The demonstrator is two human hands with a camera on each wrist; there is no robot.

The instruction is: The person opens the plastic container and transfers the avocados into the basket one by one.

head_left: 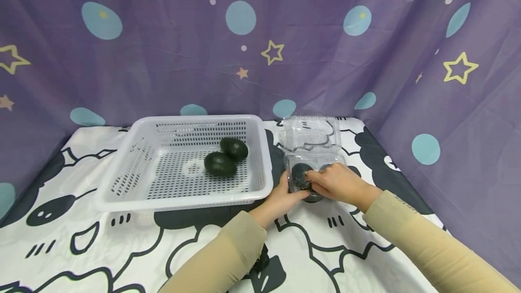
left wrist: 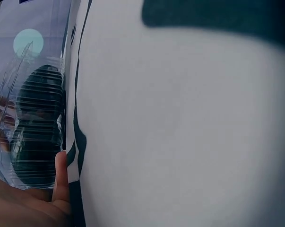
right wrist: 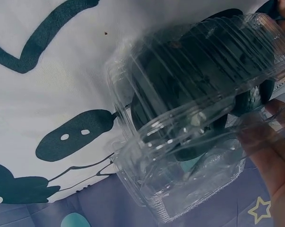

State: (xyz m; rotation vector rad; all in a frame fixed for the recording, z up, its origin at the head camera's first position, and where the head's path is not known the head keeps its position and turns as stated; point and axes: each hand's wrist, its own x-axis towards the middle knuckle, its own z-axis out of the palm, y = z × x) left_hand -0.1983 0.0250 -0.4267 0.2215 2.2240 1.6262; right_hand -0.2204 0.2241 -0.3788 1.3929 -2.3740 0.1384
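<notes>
A clear plastic clamshell container (head_left: 313, 157) stands right of the basket with its lid tipped back. Dark avocados (head_left: 300, 171) lie inside it; part of them is hidden by my right hand. Through the ribbed wall in the left wrist view, two avocados (left wrist: 39, 94) show side by side. My left hand (head_left: 281, 200) grips the container's front left corner. Over the tray, my right hand (head_left: 338, 184) reaches in from the right, its extended fingers (right wrist: 263, 151) touching the left avocado. Two more avocados (head_left: 220, 164) rest against each other in the white basket (head_left: 118, 171).
The basket's right rim runs close beside the container and my left hand. A cloth (head_left: 195, 248) with black-and-white cartoon prints covers the table. Behind it hangs a purple curtain (head_left: 163, 58) with stars and blue dots.
</notes>
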